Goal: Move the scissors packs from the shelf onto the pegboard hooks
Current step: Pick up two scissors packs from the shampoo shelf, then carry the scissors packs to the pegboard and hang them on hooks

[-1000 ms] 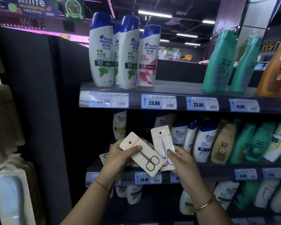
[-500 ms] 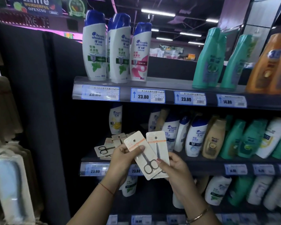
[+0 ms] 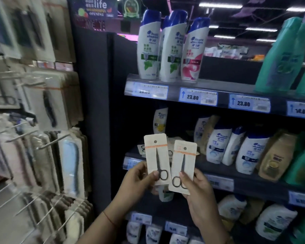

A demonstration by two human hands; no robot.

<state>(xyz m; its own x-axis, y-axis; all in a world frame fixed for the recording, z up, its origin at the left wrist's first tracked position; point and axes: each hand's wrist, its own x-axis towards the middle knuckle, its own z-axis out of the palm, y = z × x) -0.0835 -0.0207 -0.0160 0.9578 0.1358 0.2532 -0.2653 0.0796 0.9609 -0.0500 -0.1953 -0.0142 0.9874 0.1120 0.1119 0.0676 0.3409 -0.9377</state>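
I hold two scissors packs upright, one per hand. My left hand [image 3: 136, 178] grips the bottom of the left scissors pack [image 3: 156, 154], a beige card with an orange stripe and a hang hole. My right hand [image 3: 197, 189] grips the right scissors pack [image 3: 183, 162], which overlaps the left one slightly. More scissors packs [image 3: 142, 149] lie on the middle shelf [image 3: 218, 169] behind them, mostly hidden. The pegboard hooks [image 3: 23, 136] stick out at the left, some bare, some carrying packs.
Shampoo bottles [image 3: 171, 48] stand on the top shelf, with more bottles [image 3: 246, 152] on the middle and lower shelves. A dark upright panel [image 3: 95, 111] separates the shelves from the pegboard. Hanging packs [image 3: 55, 106] crowd the pegboard; bare metal pegs [image 3: 42, 217] jut out low.
My view has swung left, bringing the pegboard into sight. Both packs now stand upright side by side, held lower and away from the shelf.
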